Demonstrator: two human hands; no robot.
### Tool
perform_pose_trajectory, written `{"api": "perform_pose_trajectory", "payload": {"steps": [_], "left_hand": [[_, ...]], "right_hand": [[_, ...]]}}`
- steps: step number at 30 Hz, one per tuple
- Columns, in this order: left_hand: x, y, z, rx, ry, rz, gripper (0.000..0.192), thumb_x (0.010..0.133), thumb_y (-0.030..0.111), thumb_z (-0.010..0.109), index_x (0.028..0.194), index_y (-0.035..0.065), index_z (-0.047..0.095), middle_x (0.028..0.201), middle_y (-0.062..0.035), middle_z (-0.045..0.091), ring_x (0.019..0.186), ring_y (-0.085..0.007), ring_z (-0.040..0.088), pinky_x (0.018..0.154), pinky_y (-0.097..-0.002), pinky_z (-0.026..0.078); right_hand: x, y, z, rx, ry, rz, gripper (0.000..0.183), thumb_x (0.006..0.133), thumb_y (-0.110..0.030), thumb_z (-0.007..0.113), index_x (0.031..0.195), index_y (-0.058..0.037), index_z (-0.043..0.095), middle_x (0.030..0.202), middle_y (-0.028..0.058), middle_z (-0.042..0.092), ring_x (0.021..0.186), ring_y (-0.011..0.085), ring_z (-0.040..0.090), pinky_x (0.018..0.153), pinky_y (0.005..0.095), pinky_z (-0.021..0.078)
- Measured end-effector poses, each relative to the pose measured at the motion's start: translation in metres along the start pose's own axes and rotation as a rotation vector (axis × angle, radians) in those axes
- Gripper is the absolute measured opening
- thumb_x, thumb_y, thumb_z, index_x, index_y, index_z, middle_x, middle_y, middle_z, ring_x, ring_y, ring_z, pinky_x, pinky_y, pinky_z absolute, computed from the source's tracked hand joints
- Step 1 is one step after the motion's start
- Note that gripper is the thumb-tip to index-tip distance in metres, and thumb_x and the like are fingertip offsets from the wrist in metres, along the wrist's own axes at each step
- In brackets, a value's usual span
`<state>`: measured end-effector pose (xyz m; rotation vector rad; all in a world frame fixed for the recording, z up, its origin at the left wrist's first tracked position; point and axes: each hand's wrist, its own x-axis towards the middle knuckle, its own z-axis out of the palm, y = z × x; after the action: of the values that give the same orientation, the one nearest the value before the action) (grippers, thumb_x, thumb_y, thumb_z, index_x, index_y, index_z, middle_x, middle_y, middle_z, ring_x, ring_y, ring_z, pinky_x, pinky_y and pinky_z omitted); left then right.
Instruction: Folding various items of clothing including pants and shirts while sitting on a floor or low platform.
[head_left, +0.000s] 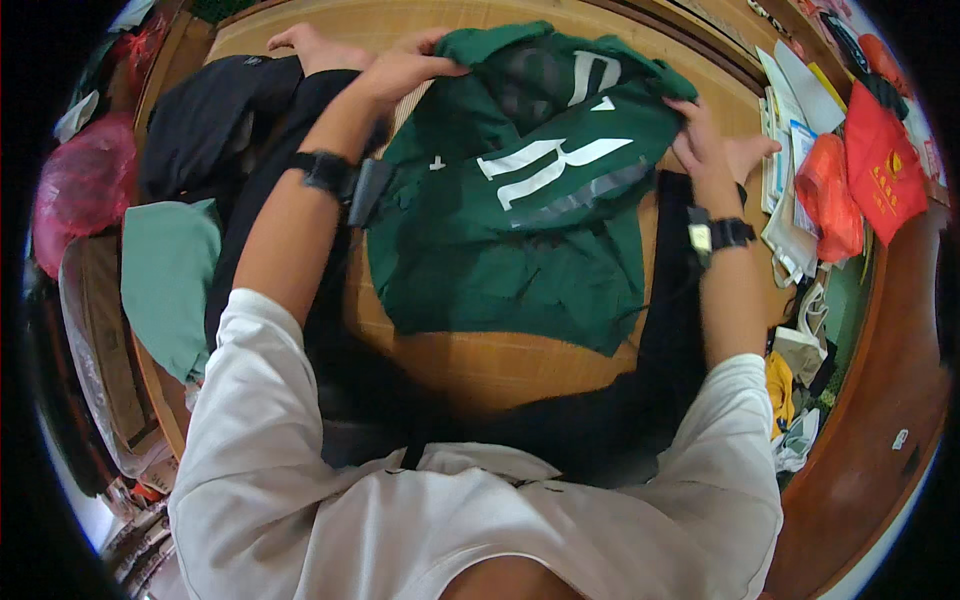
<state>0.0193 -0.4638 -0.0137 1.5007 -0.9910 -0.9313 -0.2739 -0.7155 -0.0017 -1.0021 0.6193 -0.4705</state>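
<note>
A dark green garment with large white printed letters lies between my outstretched legs, its far part lifted and partly folded over. My left hand grips the garment's far left edge, and my right hand pinches its far right edge. The near part rests rumpled on the woven mat. Both wrists carry dark straps with small devices. Beside my left leg are a black garment and a light green cloth.
Papers, an orange-red plastic bag and a red pouch are piled at the right. More cloth items lie below them. A pink plastic bag sits beyond the wooden edge at the left.
</note>
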Motion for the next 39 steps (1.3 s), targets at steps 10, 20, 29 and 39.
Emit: {"api": "perform_pose_trajectory", "payload": {"steps": [10,20,29,39], "left_hand": [[-0.157,0.036,0.044,0.851,-0.693,-0.244,0.055,0.068,0.021,0.071,0.117,0.0114,0.050,0.111,-0.0171,0.050,0.102,-0.0313,0.050,0.087,-0.0384,0.042],[-0.205,0.030,0.119,0.866,-0.085,-0.827,0.064,0.075,0.056,0.056,0.104,-0.0016,0.060,0.103,-0.0182,0.061,0.096,-0.0314,0.059,0.080,-0.0390,0.047],[-0.224,0.002,0.105,0.408,0.073,-0.739,0.054,0.070,0.038,0.059,0.101,-0.0051,0.058,0.102,-0.0204,0.061,0.092,-0.0332,0.059,0.078,-0.0372,0.047],[-0.247,0.010,0.107,0.853,0.301,-0.854,0.098,0.066,0.059,0.066,0.126,-0.0082,0.028,0.125,-0.0223,0.042,0.114,-0.0328,0.046,0.091,-0.0370,0.043]], "right_hand": [[-0.163,-0.004,-0.012,-1.401,-0.705,-0.020,0.038,0.059,-0.004,0.063,0.097,-0.0062,0.065,0.097,0.0144,0.060,0.090,0.0289,0.056,0.081,0.0340,0.0449],[-0.190,0.051,0.072,-1.638,-0.294,0.760,0.045,0.067,-0.039,0.072,0.064,0.0047,0.060,0.063,0.0168,0.061,0.053,0.0229,0.061,0.051,0.0321,0.0500],[-0.196,0.051,0.054,-1.432,-0.375,0.857,0.024,0.073,-0.019,0.061,0.058,-0.0009,0.060,0.058,0.0084,0.061,0.046,0.0166,0.055,0.042,0.0283,0.0421],[-0.111,0.085,0.130,-1.020,-0.418,0.001,0.023,0.075,-0.022,0.066,0.087,-0.0029,0.065,0.070,0.0062,0.060,0.070,0.0156,0.058,0.067,0.0293,0.0480]]}}
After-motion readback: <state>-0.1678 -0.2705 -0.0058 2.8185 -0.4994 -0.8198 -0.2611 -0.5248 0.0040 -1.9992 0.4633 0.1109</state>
